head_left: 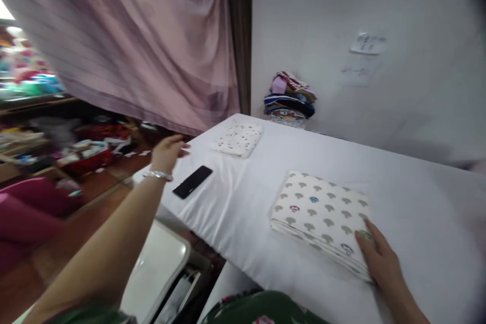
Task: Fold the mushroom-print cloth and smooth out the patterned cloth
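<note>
White sheeting covers the table, which runs from the centre to the right edge of the frame, with a pale wall behind and a pink curtain draped across the upper left.

And the folded mushroom-print cloth sits square on the table, lower centre-right. The right hand lies flat on its near right corner, fingers spread on the fabric and closed round nothing. It looks like a pressing or steadying step on a finished fold. Lifting that cloth would call for fingers slipped under the layered edge, so the stack doesn't slide apart.

Over to the left hand, with a bracelet at the wrist. It's stretched out in the air past the table's left corner, fingers loosely extended, empty. Nearest to it is a black phone, lying flat just down and to the right of the fingertips, not touched. Reaching it would call for a short drop to the right.

Beyond the phone rests a small spotted folded cloth, well apart from the big one. A pile of folded fabrics stands against the wall at the far edge. A white chair sits under the outstretched arm at lower left, with blurred clutter beyond it. Between the hands and the cloths, the sheet lies open.
</note>
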The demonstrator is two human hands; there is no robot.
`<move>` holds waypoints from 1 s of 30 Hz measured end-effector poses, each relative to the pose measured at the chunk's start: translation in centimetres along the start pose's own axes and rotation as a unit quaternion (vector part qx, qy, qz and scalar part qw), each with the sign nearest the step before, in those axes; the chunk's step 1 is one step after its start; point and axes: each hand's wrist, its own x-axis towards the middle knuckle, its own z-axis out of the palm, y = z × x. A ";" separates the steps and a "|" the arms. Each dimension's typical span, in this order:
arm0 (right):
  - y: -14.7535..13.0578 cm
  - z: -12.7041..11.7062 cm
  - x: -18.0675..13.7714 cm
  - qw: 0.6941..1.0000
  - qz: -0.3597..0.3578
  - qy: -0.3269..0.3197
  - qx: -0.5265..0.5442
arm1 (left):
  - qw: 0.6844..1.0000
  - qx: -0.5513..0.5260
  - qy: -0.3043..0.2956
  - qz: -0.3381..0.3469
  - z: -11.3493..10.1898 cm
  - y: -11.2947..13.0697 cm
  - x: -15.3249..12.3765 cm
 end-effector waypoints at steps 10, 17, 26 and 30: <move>-0.7 -0.4 -0.7 0.989 0.042 0.024 0.137 | 0.866 0.172 -0.422 0.208 22.7 2.7 -15.4; -2.2 -1.9 0.0 0.969 0.104 -0.017 0.224 | 0.899 0.179 -0.380 0.125 24.8 1.4 -14.8; -3.6 -1.8 2.6 0.959 0.145 -0.066 0.234 | 0.881 0.188 -0.434 0.025 24.2 1.6 -13.5; -3.9 -1.3 2.9 0.955 0.085 -0.028 0.282 | 0.914 0.082 -0.390 0.078 24.4 2.1 -13.4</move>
